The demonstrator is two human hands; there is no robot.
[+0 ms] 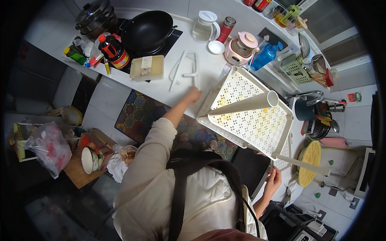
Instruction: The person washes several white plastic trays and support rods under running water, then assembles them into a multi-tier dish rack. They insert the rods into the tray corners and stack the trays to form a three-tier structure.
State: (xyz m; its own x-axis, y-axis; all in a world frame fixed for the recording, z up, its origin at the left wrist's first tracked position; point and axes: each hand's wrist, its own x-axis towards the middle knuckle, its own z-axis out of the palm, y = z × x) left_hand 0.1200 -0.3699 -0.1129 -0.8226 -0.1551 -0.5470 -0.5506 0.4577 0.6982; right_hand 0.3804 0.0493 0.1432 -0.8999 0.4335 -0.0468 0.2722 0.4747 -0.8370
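Note:
A white plastic shelf rack [249,126] with perforated tiers and a round tube leans over the counter's right part, with yellowish stains on its top tier. My right hand [273,180] is closed at the rack's lower right corner. My left hand [193,95] is curled at the counter's front edge, touching the near end of a bent white plastic frame [196,66]. Its fingertips are hidden, so a firm hold cannot be made out. Beside that frame lies a straight white plastic bar [177,71].
Behind are a black wok [147,31], a clear-lidded food box [147,68], a sauce bottle [114,51], a water pitcher [204,27], a white bowl [216,47] and a pink electric pot [241,50]. A faucet [309,95] stands right, near a yellow round board [309,164].

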